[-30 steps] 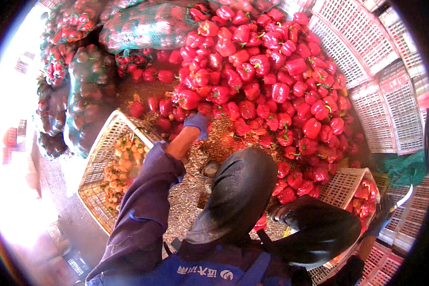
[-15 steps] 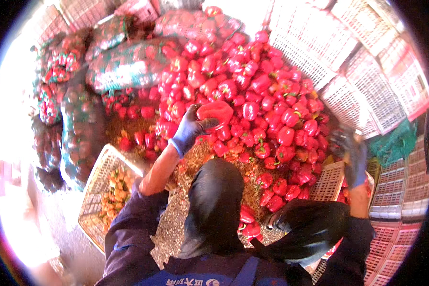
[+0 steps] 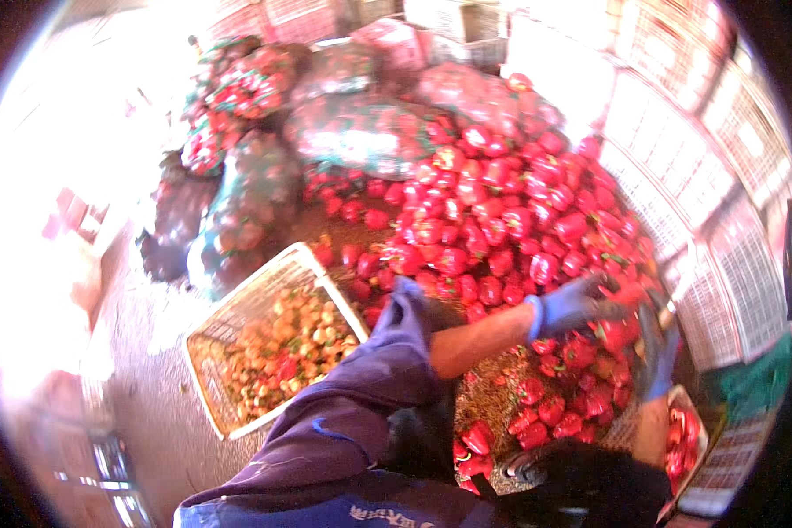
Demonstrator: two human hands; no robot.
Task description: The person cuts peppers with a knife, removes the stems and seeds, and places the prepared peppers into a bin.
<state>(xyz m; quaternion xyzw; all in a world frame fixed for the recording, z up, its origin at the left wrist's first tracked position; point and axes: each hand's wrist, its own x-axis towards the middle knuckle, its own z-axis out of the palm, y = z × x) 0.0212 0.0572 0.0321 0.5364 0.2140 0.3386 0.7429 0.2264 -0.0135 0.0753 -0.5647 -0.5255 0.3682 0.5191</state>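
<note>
Now the left hand [image 3: 576,308] has swung over from the middle to the right, and it is just beside the right hand [image 3: 656,356]. One red pepper [image 3: 627,294] has gone across with it. The view has turned too, so more of the left crate [image 3: 224,326] shows. The pepper is up between the two hands, over the right side of the big pile [image 3: 502,220]. The left fingers grasp it, though the edges are fuzzy. The right fingers are wrapped around a knife [image 3: 668,313], which points up close by the pepper. I cannot tell if the two are touching. By the look of things, some is done and a lot is left. The left crate has a good heap of yellowish bits [image 3: 286,352], with a little red in them; they look like pepper cores. The right crate [image 3: 623,429] has red bits [image 3: 680,444] in it, but whole or cut I cannot tell. The big pile on the floor [image 3: 150,370] is full of peppers that look whole, and the net sacks [image 3: 255,185] left of it and behind it seem stuffed with more. The pepper in hand is bright red and plump, but it is too blurry to see any cut.
</note>
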